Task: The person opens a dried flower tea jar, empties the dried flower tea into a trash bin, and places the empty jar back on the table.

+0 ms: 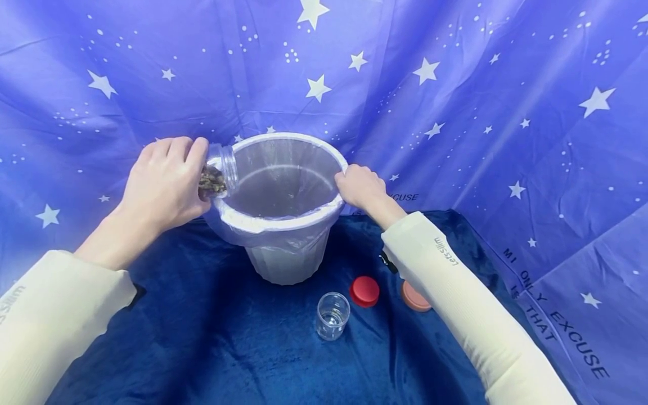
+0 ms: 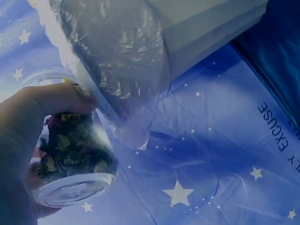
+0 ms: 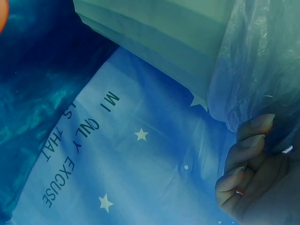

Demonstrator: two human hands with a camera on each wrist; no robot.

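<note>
My left hand (image 1: 164, 180) grips a clear jar (image 1: 230, 169) tipped on its side, its mouth at the left rim of a white bin (image 1: 286, 267). Dried flower buds (image 1: 211, 180) lie inside the jar; the left wrist view shows them as a greenish heap (image 2: 75, 145) above the jar's base. A thin see-through bag (image 1: 304, 242) lines the bin and folds over its rim. On the bin's right side, my right hand (image 1: 361, 185) holds the rim, its fingers (image 3: 251, 143) curled in against the bag. The bin stands upright.
In front of the bin stands a clear cup (image 1: 332, 323); whether it holds liquid I cannot tell. Beside it lie a red lid (image 1: 364, 291) and an orange lid (image 1: 415, 296), partly behind my right sleeve. Dark blue cloth (image 1: 228, 349) covers the table; a starry curtain (image 1: 385, 67) hangs behind.
</note>
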